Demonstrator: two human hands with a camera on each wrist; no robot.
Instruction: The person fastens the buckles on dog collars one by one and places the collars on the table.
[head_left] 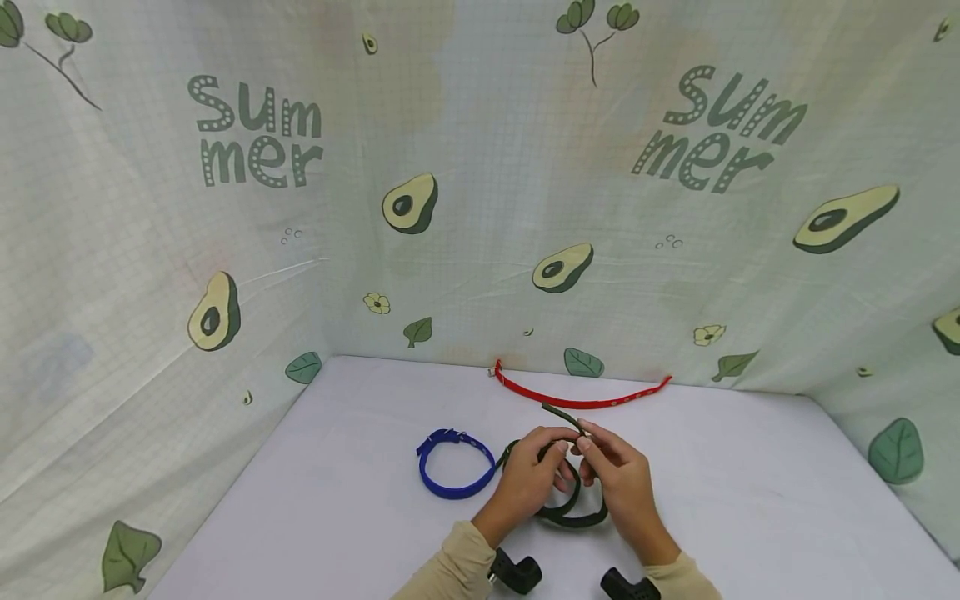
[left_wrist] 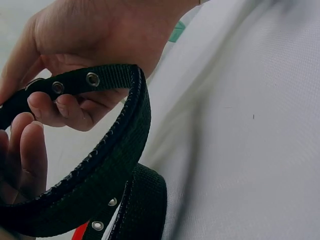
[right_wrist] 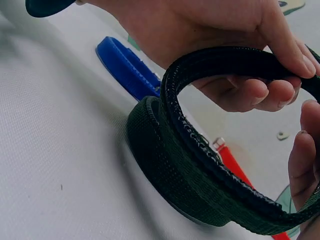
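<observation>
Where your 2 hands meet: green collar, looped, 1 end sticking up beyond your fingertips.
Left hand: pinching the green collar, thumb on the strap, fingers curled under it; metal eyelets run just beside your fingers.
Right hand: also pinching the green collar, thumb over the strap, curled fingers below; your fingertips are close to the left ones.
Green collar, rest of it: loops hang under and between your hands; part shows on the outer side of your left hand.
Blue collar: closed ring, near your left hand, on its outer side; can't tell if it touches the green strap.
Red collar: opened out in a shallow curve, ahead of both hands; buckle at its left end.
White table: under your hands, all 3 collars over it.
Patterned curtain: beyond your hands, avocados, leaves, "summer" printed 2 times.
Sleeves: beige, behind your hands.
</observation>
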